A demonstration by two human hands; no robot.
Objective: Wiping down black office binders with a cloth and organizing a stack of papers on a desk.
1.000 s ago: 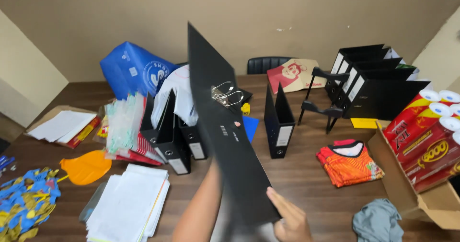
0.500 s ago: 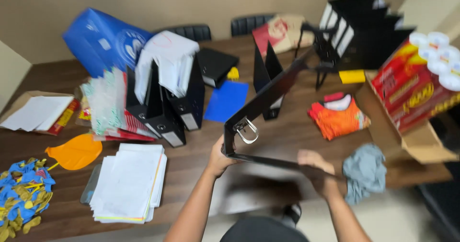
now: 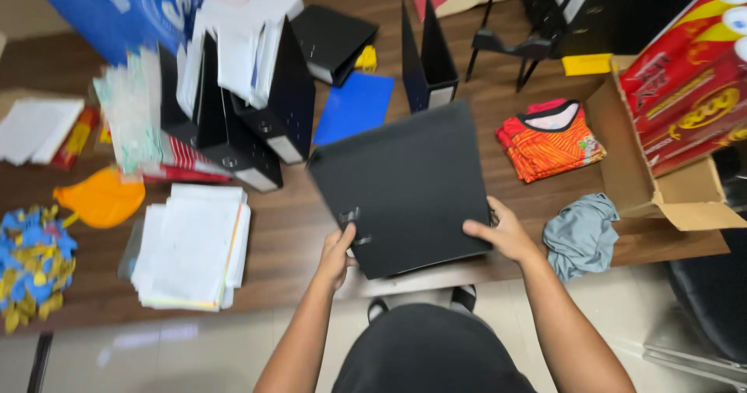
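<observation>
The black binder (image 3: pixel 405 187) is closed now and held flat, cover up, just over the near edge of the brown table (image 3: pixel 296 229), tilted a little so its far corner points toward the blue sheet (image 3: pixel 354 107). The left hand (image 3: pixel 336 254) grips its near-left corner by the spine, fingers curled shut around the edge, thumb on top; the right hand (image 3: pixel 500 233) clamps the near-right edge the same way, fingers wrapped under where I can't see them. So the closing looks done, but the binder has not been set down or stood anywhere; to my eye it hangs between lap and tabletop. Further out, two more black binders (image 3: pixel 249 121) stand upright with loose white papers (image 3: pixel 237 43) draped over them, and another binder (image 3: pixel 426 54) stands alone behind. A stack of white sheets (image 3: pixel 191 245) lies to the left, an orange balloon (image 3: pixel 99 197) beyond it. To the right lie a folded orange shirt (image 3: pixel 548 140), a grey cloth (image 3: pixel 580 233) and an open cardboard box (image 3: pixel 646 179) with red packs.
</observation>
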